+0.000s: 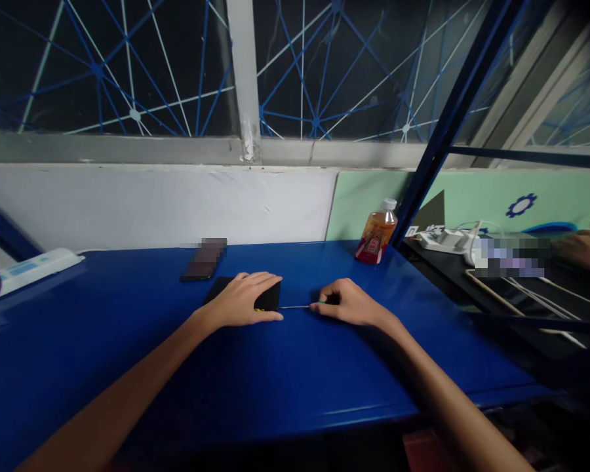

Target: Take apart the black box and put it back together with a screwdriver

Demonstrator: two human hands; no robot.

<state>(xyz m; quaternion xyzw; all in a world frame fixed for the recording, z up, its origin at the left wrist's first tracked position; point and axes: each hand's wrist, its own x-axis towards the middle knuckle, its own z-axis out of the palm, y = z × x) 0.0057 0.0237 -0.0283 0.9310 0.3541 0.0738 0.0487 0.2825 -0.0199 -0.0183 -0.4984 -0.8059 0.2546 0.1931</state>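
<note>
A flat black box [269, 296], with a little yellow marking on its near edge, lies on the blue table. My left hand [238, 300] spans it, the fingers over its top and far side and the thumb along its near edge. Much of the box is hidden under that hand. To the right, my right hand [347, 303] is closed in a pinch on a thin metal rod [295, 307]. A bit of green shows at the fingers, and the rest of that end is hidden. The rod points left, its tip at or touching the box's right edge; I cannot tell which.
Behind my left hand lies a dark phone [200, 261], partly blurred out. A bottle of orange-red drink [376, 233] stands by the blue frame post [435, 147]. White power strips [39, 265] and cables [501, 298] lie left and right. Another person's hand [587, 249] shows far right.
</note>
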